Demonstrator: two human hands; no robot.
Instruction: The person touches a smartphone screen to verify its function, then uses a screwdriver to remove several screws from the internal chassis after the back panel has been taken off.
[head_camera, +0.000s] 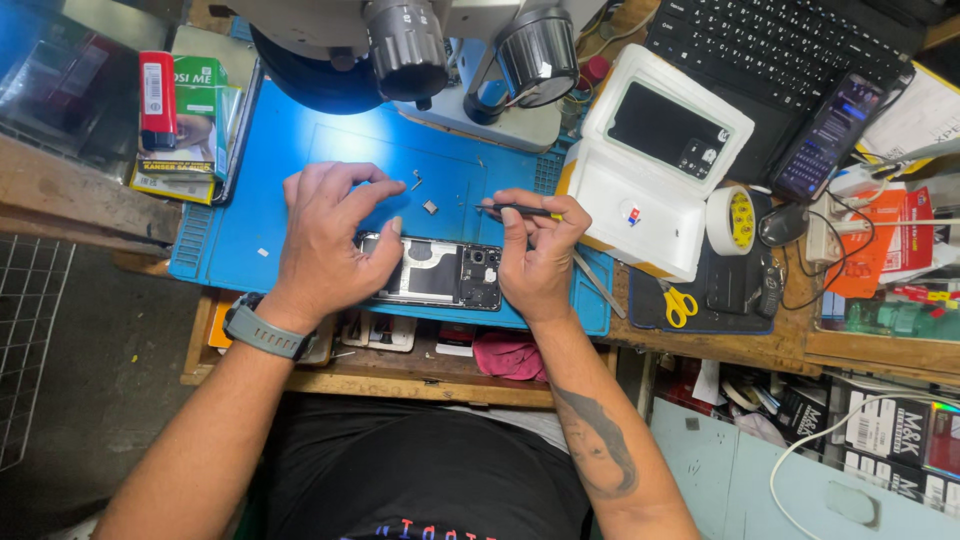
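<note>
An opened phone (440, 275) lies back-up on the blue work mat (250, 220), its inner boards and camera module showing. My left hand (330, 235) rests on the phone's left end, fingers spread and arched over the mat. My right hand (540, 250) sits at the phone's right end and pinches thin black tweezers (510, 209) that point left above the mat. Two small metal parts (430, 207) lie on the mat just beyond the phone.
A microscope (440, 50) stands at the mat's far edge. A white foam tray (650, 170) holds a phone screen to the right. Tape roll (730, 220), yellow scissors (680, 303), laptop keyboard (780, 40), another phone (830, 135) and boxes (185, 130) crowd the bench.
</note>
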